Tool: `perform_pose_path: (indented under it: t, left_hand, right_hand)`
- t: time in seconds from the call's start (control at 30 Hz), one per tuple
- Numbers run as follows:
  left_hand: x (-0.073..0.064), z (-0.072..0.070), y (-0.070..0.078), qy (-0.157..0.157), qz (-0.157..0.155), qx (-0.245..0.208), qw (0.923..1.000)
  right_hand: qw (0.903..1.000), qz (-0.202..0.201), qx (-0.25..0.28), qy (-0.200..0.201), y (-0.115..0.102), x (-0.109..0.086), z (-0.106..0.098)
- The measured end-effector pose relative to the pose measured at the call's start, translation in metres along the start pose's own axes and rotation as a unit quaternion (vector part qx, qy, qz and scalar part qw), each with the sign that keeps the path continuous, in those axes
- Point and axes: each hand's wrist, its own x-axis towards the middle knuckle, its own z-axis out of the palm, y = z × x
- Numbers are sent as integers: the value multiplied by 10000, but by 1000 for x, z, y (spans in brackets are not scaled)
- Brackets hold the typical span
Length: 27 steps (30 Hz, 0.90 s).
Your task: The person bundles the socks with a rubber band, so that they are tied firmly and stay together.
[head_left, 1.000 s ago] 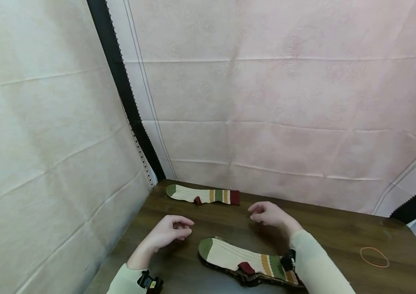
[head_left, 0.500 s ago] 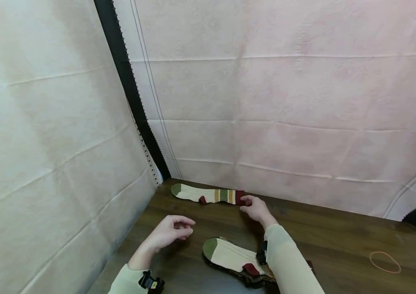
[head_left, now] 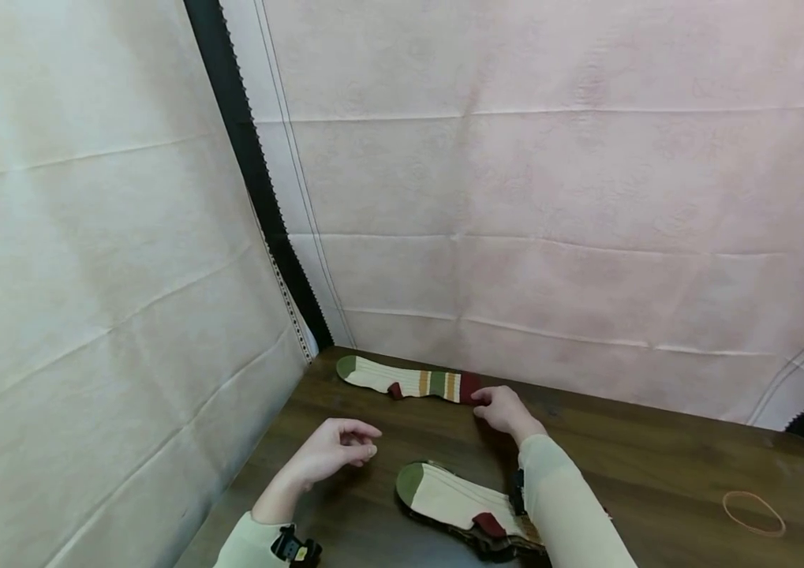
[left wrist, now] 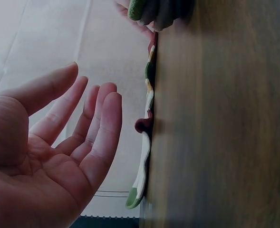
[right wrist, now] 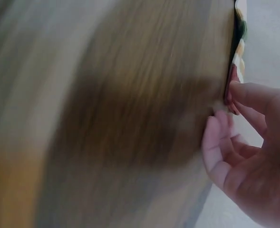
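Observation:
A cream sock (head_left: 405, 380) with a green toe, maroon heel, yellow and green stripes and a maroon cuff lies at the table's back edge. At that cuff, my right hand (head_left: 504, 410) pinches the end between thumb and index finger; the right wrist view shows the thumb on the maroon cuff (right wrist: 232, 88), other fingers loosely bent below. My left hand (head_left: 334, 451) hovers over the table to the left, fingers relaxed and holding nothing. Nearer me lies a stack of similar socks (head_left: 454, 501), a cream one on top, its cuff end hidden under my right forearm.
An orange rubber band (head_left: 753, 513) lies on the dark wooden table (head_left: 664, 465) at the right. Pale creased cloth walls (head_left: 551, 197) rise behind the table and along its left side, with a black strip (head_left: 259, 173) at the corner.
My right hand has moved left from above the table to the far sock's cuff and now pinches it. The left hand has stayed in place. The head view has shifted slightly.

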Motion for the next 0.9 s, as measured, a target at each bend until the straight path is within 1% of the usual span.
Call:
perform_pose_path:
  t: [0.13,0.33,0.47,0.6,0.7,0.77,0.9]
  left_hand:
    - [1,2,0,-21,45,7,10000]
    - [5,7,0,-126,21,-68,9999]
    - [10,11,-2,-168,6,-74,9998]
    - [15,14,-4,-214,-6,-89,9997]
    - [20,15,-4,-249,-53,-121,9996]
    - [23,14,-5,-268,-86,-144,9995]
    - [35,14,-8,-283,-130,-167,9994]
  right_hand:
    - [9994,93,-189,-278,2,-12,-14]
    - [9959,484,-324,-685,14,-35,-38]
    - [9941,606,-407,-802,30,-54,-55]
    - [9947,545,-391,-778,54,-80,-74]
    - [9954,546,-239,-751,73,-101,-89]
    - [9955,571,-47,-754,84,-112,-99]
    - [9942,592,494,-744,98,-124,-109]
